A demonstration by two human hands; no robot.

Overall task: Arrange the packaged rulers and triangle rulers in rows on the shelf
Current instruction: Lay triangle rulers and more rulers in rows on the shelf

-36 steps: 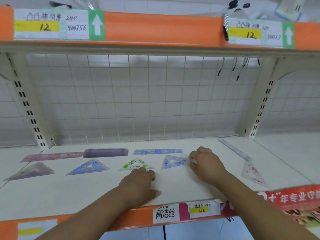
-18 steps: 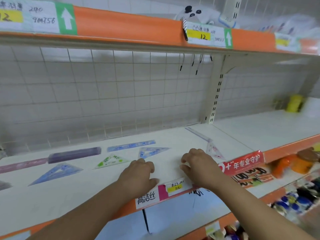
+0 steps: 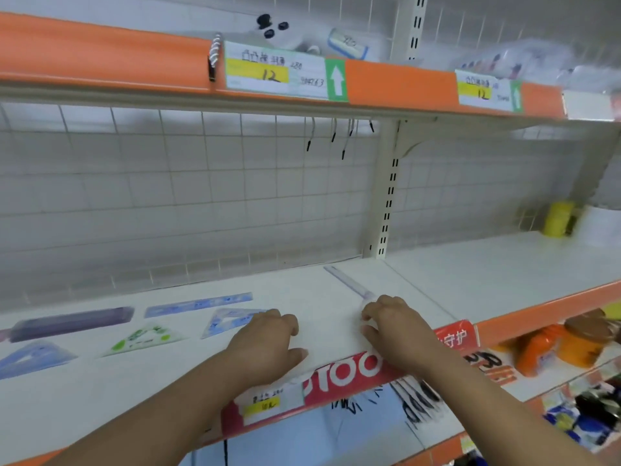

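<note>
On the white shelf [image 3: 100, 391] a back row holds a purple ruler pack [image 3: 70, 322] and a blue ruler [image 3: 198, 302]. In front lie a blue triangle ruler [image 3: 30, 359], a green one [image 3: 144, 341] and a pale blue one [image 3: 232, 322]. A clear ruler [image 3: 347, 282] lies slanted further right. At that ruler's near end, my right hand [image 3: 400, 327] covers a packaged triangle ruler, with its thumb and fingers curled at the clear edge. My left hand [image 3: 268, 341] rests on the shelf with loosely bent fingers and holds nothing.
A slotted upright post [image 3: 386, 196] and wire grid back the shelf. A red banner [image 3: 353, 368] and price tag run along the front edge. A yellow item [image 3: 557, 218] stands far right. Orange jars [image 3: 571, 344] sit on the lower shelf.
My right hand left the pale blue triangle ruler and moved right onto the triangle ruler by the clear ruler. The view swung right. My left hand stayed put.
</note>
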